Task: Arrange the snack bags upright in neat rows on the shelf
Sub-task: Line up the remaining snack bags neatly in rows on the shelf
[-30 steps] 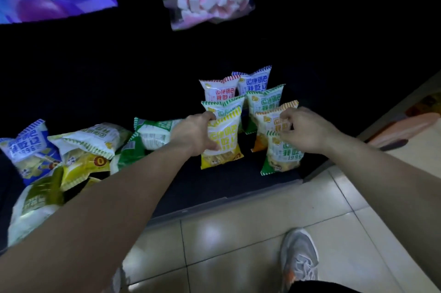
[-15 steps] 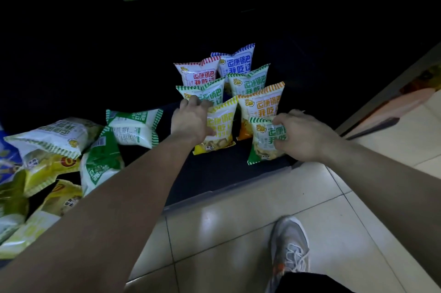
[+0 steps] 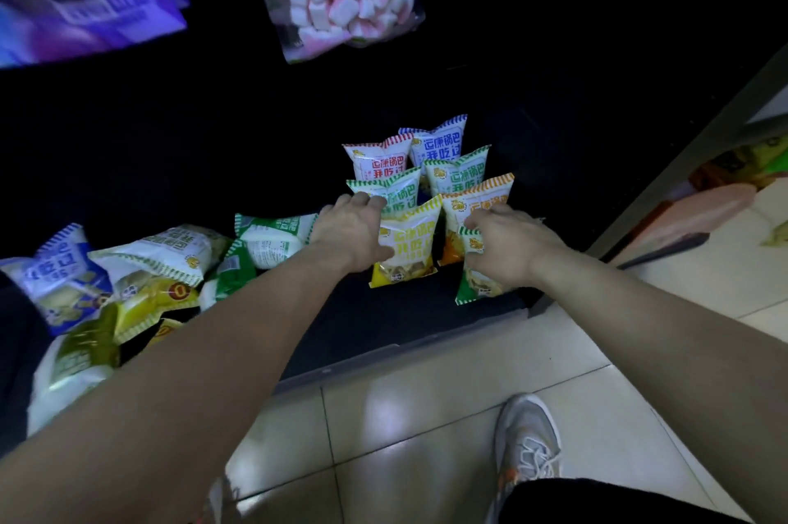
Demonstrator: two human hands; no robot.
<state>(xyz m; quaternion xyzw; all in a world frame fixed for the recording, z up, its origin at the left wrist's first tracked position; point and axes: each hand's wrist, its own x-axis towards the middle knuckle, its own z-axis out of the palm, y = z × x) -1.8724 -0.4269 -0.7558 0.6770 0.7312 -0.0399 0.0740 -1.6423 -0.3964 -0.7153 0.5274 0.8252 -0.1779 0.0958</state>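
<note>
Your left hand (image 3: 354,233) is curled round the left edge of the yellow bag (image 3: 409,242), thumb in front and fingers over its crimped top, apparently to steady it upright at the head of its row.

Sweeping from the left, the loose heap (image 3: 128,280) of snack bags lies flat and overlapping on the near-left part of the dark shelf (image 3: 383,331). They are glossy, puffed foil pillows in blue, white and yellow with striped, crimped seals, and none is stood up yet. Just right of them the toppled green bag (image 3: 273,238) lies on its side, next to your left wrist.

Then come the two standing rows, running from near to far. The yellow bag fronts the left one, with the red bag (image 3: 375,159) at its far end. The orange bag (image 3: 482,199) and blue bag (image 3: 439,142) stand in the right one. Each leans on its neighbour behind, which I judge is why such slippery, narrow-bottomed packs stay up.

Your right hand (image 3: 511,250) grasps the front green bag (image 3: 471,287), fingers curled over its top seal, at the near-right edge of the shelf. That is likely to square it level with the yellow bag.
</note>
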